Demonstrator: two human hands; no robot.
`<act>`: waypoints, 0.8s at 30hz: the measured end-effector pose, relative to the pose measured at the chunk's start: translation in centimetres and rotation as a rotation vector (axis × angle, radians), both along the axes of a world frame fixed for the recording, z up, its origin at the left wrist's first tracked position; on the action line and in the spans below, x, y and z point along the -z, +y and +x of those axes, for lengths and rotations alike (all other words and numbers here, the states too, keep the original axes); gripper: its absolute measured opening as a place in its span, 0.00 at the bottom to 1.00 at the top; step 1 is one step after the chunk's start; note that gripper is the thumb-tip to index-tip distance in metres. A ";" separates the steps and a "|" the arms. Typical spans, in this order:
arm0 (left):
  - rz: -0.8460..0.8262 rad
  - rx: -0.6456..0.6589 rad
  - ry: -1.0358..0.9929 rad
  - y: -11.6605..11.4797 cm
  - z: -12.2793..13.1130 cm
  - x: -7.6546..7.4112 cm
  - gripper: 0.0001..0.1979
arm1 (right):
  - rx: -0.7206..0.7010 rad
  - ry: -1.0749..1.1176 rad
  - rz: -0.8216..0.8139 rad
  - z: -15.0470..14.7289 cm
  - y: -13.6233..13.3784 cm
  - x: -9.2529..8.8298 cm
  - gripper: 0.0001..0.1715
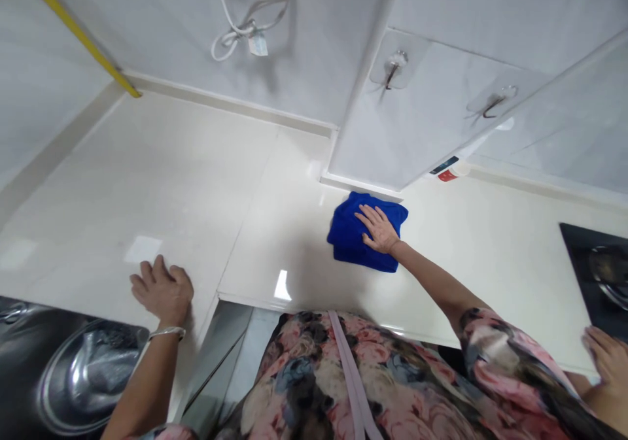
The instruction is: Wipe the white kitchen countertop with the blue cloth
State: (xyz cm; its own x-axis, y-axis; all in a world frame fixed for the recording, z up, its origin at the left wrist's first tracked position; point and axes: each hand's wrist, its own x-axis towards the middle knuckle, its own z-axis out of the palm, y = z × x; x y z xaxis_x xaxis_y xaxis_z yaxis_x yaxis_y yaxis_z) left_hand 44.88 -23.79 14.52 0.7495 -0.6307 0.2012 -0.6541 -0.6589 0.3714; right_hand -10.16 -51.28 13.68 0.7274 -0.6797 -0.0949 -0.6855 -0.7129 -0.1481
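A folded blue cloth (350, 234) lies on the pale, glossy countertop (275, 211), right in front of a wall corner. My right hand (380, 229) rests flat on top of it with the fingers spread, pressing rather than gripping. Off to the left, my left hand (164, 289) leans on the counter near its front edge, fingers apart and slightly bent, holding nothing. A bracelet (167, 332) circles that wrist.
A black hob with a metal burner (81, 374) is at lower left; another black hob (598, 276) is at right, beside another person's hand (608, 361). A yellow pipe (81, 31), coiled white cord (245, 28) and hooks (392, 67) are along the walls. A red-and-white item (449, 174) stands behind the corner.
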 end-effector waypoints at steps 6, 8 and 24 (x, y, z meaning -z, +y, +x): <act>-0.008 -0.044 -0.045 0.1 -0.5 -0.2 0.31 | 0.117 0.015 -0.019 10.8 -0.2 0.2 0.47; -0.001 -0.063 -0.027 0.1 -0.7 -0.4 0.32 | 0.155 0.022 -0.037 14.3 0.6 0.5 0.48; -0.034 -0.082 0.049 0.5 -0.6 0.8 0.31 | -0.287 -0.146 0.082 26.4 13.2 -0.5 0.47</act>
